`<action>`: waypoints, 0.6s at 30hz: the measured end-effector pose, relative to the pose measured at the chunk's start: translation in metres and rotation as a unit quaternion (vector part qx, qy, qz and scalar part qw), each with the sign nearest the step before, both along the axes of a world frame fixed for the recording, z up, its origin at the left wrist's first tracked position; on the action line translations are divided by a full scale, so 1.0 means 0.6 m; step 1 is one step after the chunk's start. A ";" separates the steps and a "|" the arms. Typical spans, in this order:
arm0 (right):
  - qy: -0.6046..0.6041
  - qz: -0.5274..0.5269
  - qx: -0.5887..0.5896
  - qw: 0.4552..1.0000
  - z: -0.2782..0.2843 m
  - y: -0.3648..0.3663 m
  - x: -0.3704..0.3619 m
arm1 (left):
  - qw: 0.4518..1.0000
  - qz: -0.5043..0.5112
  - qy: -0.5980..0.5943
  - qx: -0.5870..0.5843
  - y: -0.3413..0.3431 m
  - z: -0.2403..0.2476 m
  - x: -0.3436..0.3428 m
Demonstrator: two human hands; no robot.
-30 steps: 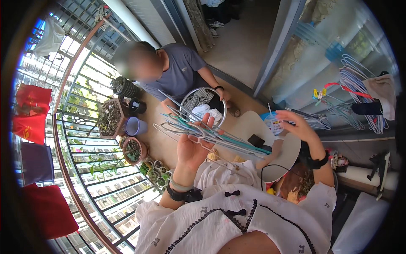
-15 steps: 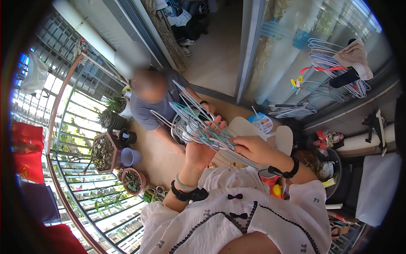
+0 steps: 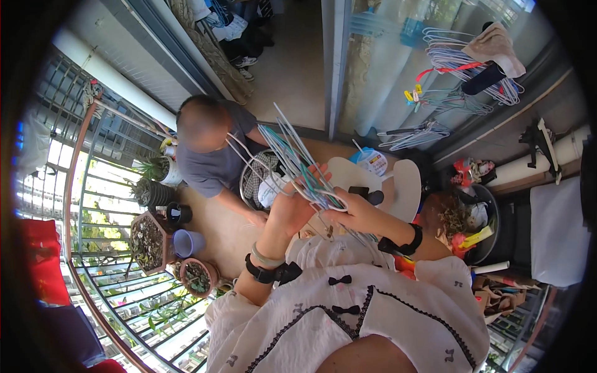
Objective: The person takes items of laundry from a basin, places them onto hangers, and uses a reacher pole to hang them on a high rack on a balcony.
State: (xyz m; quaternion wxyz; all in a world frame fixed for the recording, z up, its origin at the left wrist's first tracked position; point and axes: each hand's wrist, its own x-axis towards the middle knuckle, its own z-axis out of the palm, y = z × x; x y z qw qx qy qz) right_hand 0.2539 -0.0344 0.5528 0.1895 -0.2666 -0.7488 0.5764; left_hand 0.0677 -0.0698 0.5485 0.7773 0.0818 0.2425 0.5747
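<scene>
The head view shows a bundle of wire hangers (image 3: 297,163) gathered in front of the person's chest, grasped by both hands: the left hand (image 3: 293,214) curls around it, the right hand (image 3: 356,212) grips its near end. That much looks done; none of these hangers visibly carries a garment, and the clothes (image 3: 268,193) lie in a basin held by a co-worker (image 3: 217,158). More hangers (image 3: 457,62) hang at the right. The overlapping wires, partly hiding the basin, seem the main hindrance. A pale chair (image 3: 406,189) and flowerpots (image 3: 188,243) flank the space.
</scene>
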 end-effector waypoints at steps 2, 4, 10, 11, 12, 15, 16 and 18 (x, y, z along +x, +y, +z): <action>0.022 0.002 -0.097 0.995 -0.005 0.008 0.003 | 1.000 -0.023 -0.012 -0.003 0.011 -0.009 -0.003; 0.062 -0.023 -0.164 0.984 -0.006 0.021 0.010 | 0.999 -0.040 -0.012 0.015 0.025 -0.015 -0.010; 0.042 -0.073 -0.080 0.993 0.017 0.054 0.039 | 0.996 -0.049 0.006 0.071 0.053 -0.005 -0.004; 0.029 -0.084 -0.095 0.992 0.021 0.056 0.043 | 0.997 -0.050 -0.002 0.057 0.056 0.001 -0.001; 0.018 -0.093 -0.110 0.989 0.024 0.058 0.048 | 0.998 -0.051 -0.009 0.044 0.058 0.008 0.004; 0.019 -0.118 -0.106 0.987 0.023 0.059 0.058 | 0.997 -0.061 -0.003 0.041 0.062 0.029 0.014; 0.027 -0.126 -0.098 0.987 0.021 0.059 0.060 | 0.995 -0.072 -0.012 0.066 0.064 0.035 0.017; 0.042 -0.150 -0.042 0.987 0.014 0.058 0.063 | 0.995 -0.087 -0.018 0.045 0.068 0.042 0.022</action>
